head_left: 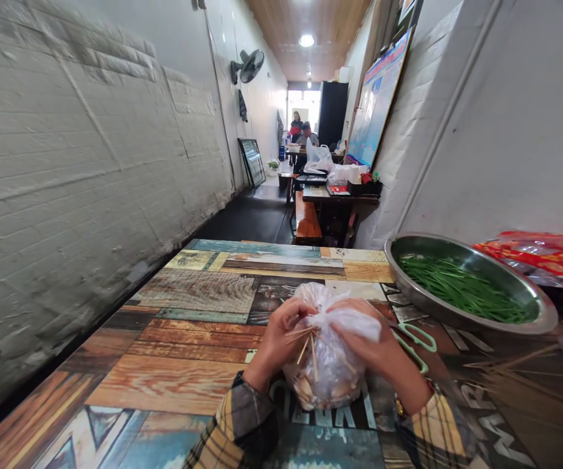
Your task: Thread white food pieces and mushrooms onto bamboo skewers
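Observation:
A clear plastic bag (330, 374) with pale pieces inside rests on the patterned tabletop in front of me. Its gathered top is pinched between my two hands. My left hand (284, 329) grips the bag's neck from the left, fingers curled, and several thin wooden skewers (314, 357) stick out close to its fingertips. My right hand (369, 339) closes on the neck from the right, with a twisted white end of plastic lying over its fingers. Just beyond the right hand lie scissors with pale green handles (418, 337).
A steel basin (471, 319) of green chives (466, 290) stands at the right. Red packaging (539, 257) lies behind it, and loose skewers (520, 371) lie nearer. Farther off are another table (317, 193), a wooden bench (307, 218) and two people (305, 133).

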A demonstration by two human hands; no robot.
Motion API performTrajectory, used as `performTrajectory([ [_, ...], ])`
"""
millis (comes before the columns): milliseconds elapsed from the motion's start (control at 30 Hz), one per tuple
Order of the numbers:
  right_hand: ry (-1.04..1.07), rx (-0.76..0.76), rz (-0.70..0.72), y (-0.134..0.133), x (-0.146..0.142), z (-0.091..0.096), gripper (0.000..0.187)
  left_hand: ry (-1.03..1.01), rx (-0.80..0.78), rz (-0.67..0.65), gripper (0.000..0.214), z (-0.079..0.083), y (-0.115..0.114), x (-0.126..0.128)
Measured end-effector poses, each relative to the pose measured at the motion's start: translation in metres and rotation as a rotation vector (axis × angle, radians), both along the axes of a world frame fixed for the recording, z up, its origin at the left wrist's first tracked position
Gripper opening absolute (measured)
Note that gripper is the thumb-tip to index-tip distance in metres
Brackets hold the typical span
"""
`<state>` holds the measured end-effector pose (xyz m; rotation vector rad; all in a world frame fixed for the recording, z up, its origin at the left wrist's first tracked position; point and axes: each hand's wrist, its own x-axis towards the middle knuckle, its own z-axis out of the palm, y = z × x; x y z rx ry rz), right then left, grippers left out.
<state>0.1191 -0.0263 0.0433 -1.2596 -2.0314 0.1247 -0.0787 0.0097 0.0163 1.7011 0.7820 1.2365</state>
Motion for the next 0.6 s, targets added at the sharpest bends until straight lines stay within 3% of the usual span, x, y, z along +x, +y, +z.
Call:
performTrajectory([
  [167, -0.261, 0.137, -0.146, -0.013, -0.019, -0.014, 0.026, -0.136, -0.154, -0.029, 0.013, 0.003, -0.003, 0.001],
  [367, -0.032, 0.173, -0.153, -0.006, -0.022, -0.013, 0.013, -0.203, -0.176, 0.062, 0.02, -0.001, -0.006, 0.006],
  [500, 0.117, 0.209, -0.215, -0.006, -0.021, -0.008, 0.004, -0.158, -0.14, 0.036, 0.018, 0.001, -0.007, 0.005],
  [600, 0.187, 0.149, -0.174, -0.011, -0.024, -0.006, 0.007, -0.054, -0.106, -0.001, 0.017, 0.006, -0.006, 0.003],
])
